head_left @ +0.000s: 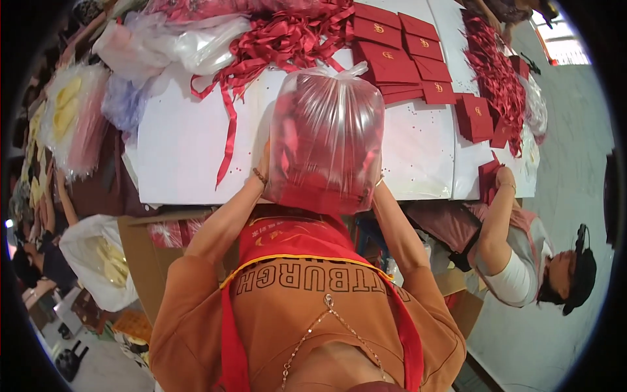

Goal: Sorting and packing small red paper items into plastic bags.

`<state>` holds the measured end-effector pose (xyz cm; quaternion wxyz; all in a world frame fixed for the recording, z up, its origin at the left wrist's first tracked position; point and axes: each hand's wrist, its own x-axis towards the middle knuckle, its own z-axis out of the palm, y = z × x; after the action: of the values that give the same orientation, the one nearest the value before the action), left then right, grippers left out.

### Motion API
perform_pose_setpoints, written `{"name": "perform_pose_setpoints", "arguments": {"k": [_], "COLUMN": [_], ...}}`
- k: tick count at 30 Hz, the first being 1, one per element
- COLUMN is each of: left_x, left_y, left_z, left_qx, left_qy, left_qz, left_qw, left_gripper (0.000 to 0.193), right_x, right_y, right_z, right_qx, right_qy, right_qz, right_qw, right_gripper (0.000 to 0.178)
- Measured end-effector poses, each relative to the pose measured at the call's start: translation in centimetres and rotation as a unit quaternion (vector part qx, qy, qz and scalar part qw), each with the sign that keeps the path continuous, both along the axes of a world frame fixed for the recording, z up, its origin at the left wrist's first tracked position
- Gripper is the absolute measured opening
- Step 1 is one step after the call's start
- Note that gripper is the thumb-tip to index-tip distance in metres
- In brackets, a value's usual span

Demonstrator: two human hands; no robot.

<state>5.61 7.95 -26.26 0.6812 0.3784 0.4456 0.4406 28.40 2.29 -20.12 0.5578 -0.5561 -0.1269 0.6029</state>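
A clear plastic bag (326,137), tied at the top and packed with red items, is held upright in front of me at the near edge of the white table (183,150). My left hand (266,160) grips its left side, and my right hand (377,168) grips its right side. Most of my fingers are hidden beside and behind the bag. What the red items inside are, I cannot make out through the plastic. Loose red ribbons (281,42) are heaped behind the bag, one strand trailing down on the left.
Stacks of red envelope-like pouches (392,65) lie at the back right, beside another red ribbon pile (493,78). At the right, a co-worker (516,255) handles a red pouch. Clear plastic bags (176,46) lie far left. A cardboard box (147,261) stands below the table edge.
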Motion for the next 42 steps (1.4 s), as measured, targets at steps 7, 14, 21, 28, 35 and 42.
{"name": "perform_pose_setpoints", "arguments": {"k": [7,14,21,28,35,42], "left_x": [1.2,2.7,2.6,3.6,3.3,1.9], "left_y": [2.7,2.1,2.6,1.2,0.7,0.0], "left_z": [11.1,10.4,9.8,8.9,7.9,6.1], "left_qx": [-0.184,-0.020,-0.002,0.003,-0.007,-0.027], "left_qy": [-0.361,-0.298,-0.219,-0.138,-0.059,0.007], "left_qz": [0.064,0.085,0.097,0.110,0.116,0.094], "left_qw": [0.912,0.951,0.971,0.984,0.991,0.995], "left_gripper": [0.046,0.043,0.043,0.043,0.043,0.042], "right_x": [0.1,2.0,1.8,0.9,0.1,0.7], "right_y": [1.4,3.6,5.8,5.1,4.9,3.8], "right_z": [-0.1,-0.8,-0.9,-0.9,-0.8,-1.0], "right_qx": [0.031,0.050,0.076,0.096,0.108,0.113], "right_qy": [-0.027,-0.030,-0.043,-0.054,-0.069,-0.098], "right_qz": [-0.013,0.011,0.042,0.071,0.095,0.097], "right_qw": [0.999,0.998,0.995,0.991,0.987,0.984], "right_gripper": [0.058,0.057,0.056,0.056,0.055,0.055]}}
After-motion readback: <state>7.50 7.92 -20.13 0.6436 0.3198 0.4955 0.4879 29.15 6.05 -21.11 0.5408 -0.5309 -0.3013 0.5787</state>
